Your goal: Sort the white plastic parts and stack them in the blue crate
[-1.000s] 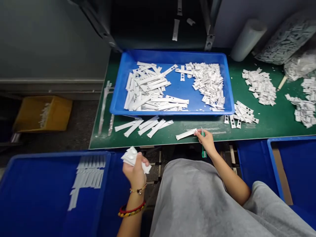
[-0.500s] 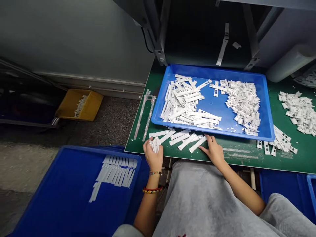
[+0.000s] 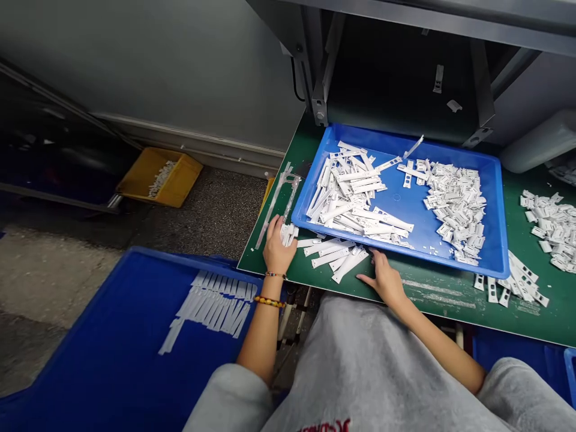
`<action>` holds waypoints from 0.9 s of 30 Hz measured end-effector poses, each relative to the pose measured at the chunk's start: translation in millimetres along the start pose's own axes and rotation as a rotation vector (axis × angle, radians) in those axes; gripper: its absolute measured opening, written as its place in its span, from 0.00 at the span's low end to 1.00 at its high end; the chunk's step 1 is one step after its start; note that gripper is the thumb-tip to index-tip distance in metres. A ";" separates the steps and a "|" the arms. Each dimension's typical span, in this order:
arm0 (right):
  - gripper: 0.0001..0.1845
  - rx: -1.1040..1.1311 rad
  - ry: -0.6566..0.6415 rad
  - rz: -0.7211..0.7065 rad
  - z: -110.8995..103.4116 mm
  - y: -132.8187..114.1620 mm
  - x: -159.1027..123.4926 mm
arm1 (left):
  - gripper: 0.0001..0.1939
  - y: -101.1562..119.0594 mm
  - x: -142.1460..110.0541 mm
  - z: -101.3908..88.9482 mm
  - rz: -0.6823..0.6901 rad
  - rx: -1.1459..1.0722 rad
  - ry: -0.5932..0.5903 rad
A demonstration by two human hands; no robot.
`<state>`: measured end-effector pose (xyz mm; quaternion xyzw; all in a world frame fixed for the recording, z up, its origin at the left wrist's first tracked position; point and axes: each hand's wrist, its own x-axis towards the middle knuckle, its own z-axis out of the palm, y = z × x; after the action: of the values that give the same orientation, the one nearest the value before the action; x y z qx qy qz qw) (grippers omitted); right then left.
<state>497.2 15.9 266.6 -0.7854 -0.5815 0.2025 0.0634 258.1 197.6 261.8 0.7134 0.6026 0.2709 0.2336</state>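
Observation:
My left hand [image 3: 278,248] is at the table's front edge, its fingers closed on a small bundle of white plastic strips [image 3: 288,234]. My right hand [image 3: 383,278] rests at the edge of the green mat [image 3: 432,291], fingers spread and holding nothing visible. Its fingertips are next to a loose group of long white strips [image 3: 335,257]. Just beyond both hands stands a blue tray [image 3: 315,180] holding long strips on its left and a heap of small white pieces [image 3: 454,210] on its right.
A large blue crate [image 3: 135,300] with rows of white strips sits at lower left. Further white pieces [image 3: 553,231] lie on the mat at right. A yellow box [image 3: 159,180] stands on the floor. A dark metal frame [image 3: 324,78] rises behind the tray.
My left hand has moved from over the crate to the mat's edge, keeping its bundle. My right hand has come down on the mat. The view has swung left.

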 end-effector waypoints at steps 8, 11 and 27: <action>0.29 -0.127 -0.076 -0.076 -3.9 -30.1 28.9 | 0.17 -9.1 5.9 0.9 0.042 -0.055 -0.240; 0.31 -0.084 -0.065 -0.071 -5.7 -23.9 26.2 | 0.18 -14.7 -7.4 -3.7 -0.078 -0.268 -0.068; 0.31 0.032 -0.001 -0.068 5.8 -10.9 21.7 | 0.23 6.2 -28.2 17.2 -0.453 -1.125 0.043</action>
<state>490.6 38.9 259.7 -0.7640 -0.6046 0.2098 0.0824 270.6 168.6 250.1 0.3287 0.5085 0.5058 0.6144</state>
